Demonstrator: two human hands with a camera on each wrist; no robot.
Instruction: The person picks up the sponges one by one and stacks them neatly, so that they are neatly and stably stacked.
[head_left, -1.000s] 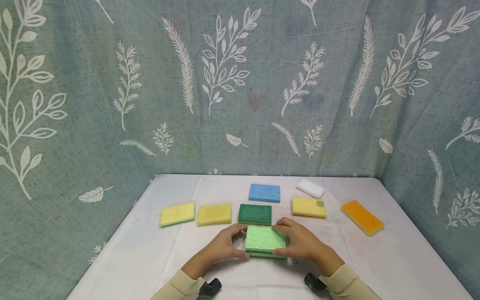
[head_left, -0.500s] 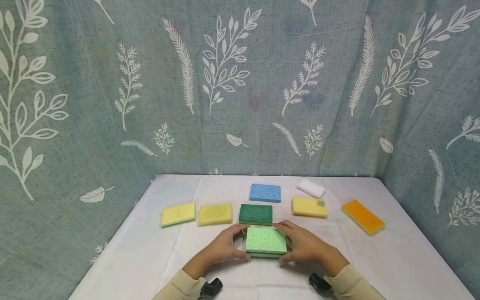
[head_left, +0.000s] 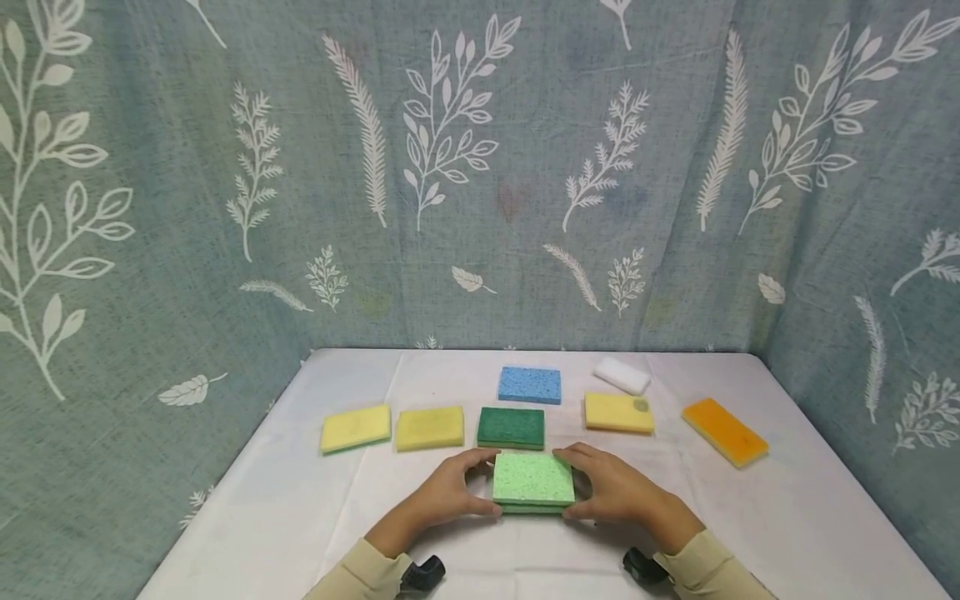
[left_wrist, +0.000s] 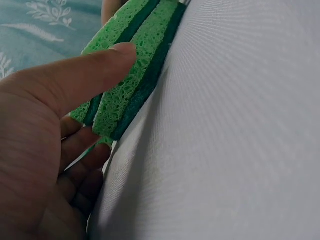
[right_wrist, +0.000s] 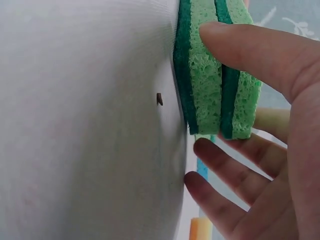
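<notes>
Two light green sponges with dark green scrub layers are stacked near the front of the table. The upper sponge lies squarely over the lower sponge. My left hand holds the stack's left end, thumb on the front edge and fingers at the back. At the right end, my right hand has its thumb at the front edge and fingertips round the far corner. In the right wrist view its thumb lies across the lower sponge, while several fingers spread loosely below. The far fingertips are partly hidden.
Behind the stack lies a dark green sponge, with a blue sponge farther back. Yellow sponges sit to the left, another yellow sponge to the right. A white block and an orange sponge lie farther right.
My right hand has shifted slightly right, its thumb and fingertips moving from over the stack to its right corners. The upper sponge now sits more evenly over the lower. My left hand stays put.
</notes>
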